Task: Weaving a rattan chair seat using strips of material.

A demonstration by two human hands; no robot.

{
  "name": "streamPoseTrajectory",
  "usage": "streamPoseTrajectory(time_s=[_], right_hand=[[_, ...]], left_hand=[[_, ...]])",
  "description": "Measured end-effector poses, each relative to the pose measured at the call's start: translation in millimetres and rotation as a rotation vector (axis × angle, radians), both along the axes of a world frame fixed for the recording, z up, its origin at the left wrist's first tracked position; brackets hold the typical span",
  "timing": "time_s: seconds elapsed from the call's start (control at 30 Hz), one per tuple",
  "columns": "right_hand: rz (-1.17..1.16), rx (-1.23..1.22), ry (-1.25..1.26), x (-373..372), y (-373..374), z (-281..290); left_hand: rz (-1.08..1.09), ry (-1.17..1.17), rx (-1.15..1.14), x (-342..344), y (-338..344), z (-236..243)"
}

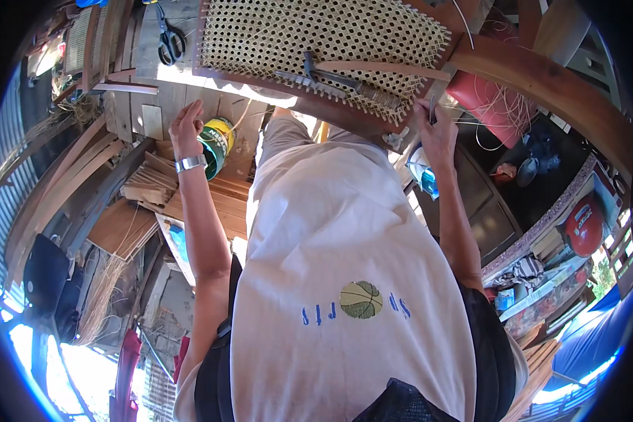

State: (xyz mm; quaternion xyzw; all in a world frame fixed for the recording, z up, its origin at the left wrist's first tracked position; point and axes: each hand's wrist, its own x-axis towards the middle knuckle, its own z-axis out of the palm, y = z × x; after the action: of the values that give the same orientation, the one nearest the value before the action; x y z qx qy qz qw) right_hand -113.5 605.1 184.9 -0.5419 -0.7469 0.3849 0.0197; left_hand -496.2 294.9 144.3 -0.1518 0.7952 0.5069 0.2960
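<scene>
A woven cane panel in a brown wooden frame lies in front of me. My right hand is closed at its near right corner, around a small dark tool whose kind I cannot make out. Left of the panel, my left hand hangs in the air with its fingers curled together; anything inside them is hidden. A hammer with a long pale handle rests on the cane. Beside it lies a flat-bladed hand tool.
Black-handled scissors lie on boards at the upper left. A green and yellow can stands near my left wrist, by stacked wood pieces. On the right are a red seat with loose cane strands and a curved wooden beam.
</scene>
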Motion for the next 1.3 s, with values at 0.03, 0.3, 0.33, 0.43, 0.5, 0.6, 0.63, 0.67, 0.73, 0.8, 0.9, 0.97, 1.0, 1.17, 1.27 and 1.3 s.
streamPoseTrajectory(time_s=[0.03, 0.3, 0.33, 0.43, 0.5, 0.6, 0.63, 0.67, 0.73, 0.8, 0.9, 0.97, 1.0, 1.17, 1.27, 1.3], right_hand=[[-0.004, -0.023, -0.010, 0, -7, 2], [0.095, -0.085, 0.275, -59, -59, -7], [0.228, -0.028, 0.314, -81, -64, -9], [0.369, -0.104, 0.441, -186, -93, 29], [0.537, 0.003, 0.432, -255, -107, 31], [0.697, 0.014, 0.359, -362, -133, 6], [0.731, 0.000, 0.290, -397, -142, -6], [0.739, 0.019, 0.269, -425, -145, -25], [0.700, 0.128, 0.194, -469, -153, -64], [0.729, 0.171, 0.092, -498, -152, -87], [0.743, 0.215, -0.046, -519, -164, -86], [0.729, 0.241, -0.108, -533, -174, -79], [0.741, 0.251, -0.111, -537, -175, -78], [0.725, -0.119, -0.008, -519, -115, -85], [0.412, -0.673, 0.263, -486, -119, -42], [0.372, -0.716, 0.370, -469, -118, -33]], left_hand=[[0.005, 0.012, 0.009, 0, -4, 2], [-0.100, 0.027, 0.126, -4, -14, 2], [-0.087, 0.006, 0.102, -6, -15, 3], [-0.096, -0.042, 0.114, -12, -23, 7], [-0.164, -0.102, 0.171, -16, -28, 6], [-0.087, -0.219, 0.344, -12, -34, 10], [-0.124, -0.240, 0.406, -14, -41, 7], [-0.192, -0.261, 0.459, -17, -44, -1], [-0.255, -0.257, 0.489, -17, -49, -15], [-0.180, -0.400, 0.589, -21, -50, -17], [-0.152, -0.438, 0.641, -24, -58, -7], [-0.127, -0.483, 0.688, -25, -66, -18], [-0.117, -0.509, 0.712, -25, -68, -20], [-0.090, -0.660, 0.789, -24, -62, -32], [-0.005, -0.738, 0.763, -21, -66, -35], [0.005, -0.745, 0.764, -22, -66, -36]])
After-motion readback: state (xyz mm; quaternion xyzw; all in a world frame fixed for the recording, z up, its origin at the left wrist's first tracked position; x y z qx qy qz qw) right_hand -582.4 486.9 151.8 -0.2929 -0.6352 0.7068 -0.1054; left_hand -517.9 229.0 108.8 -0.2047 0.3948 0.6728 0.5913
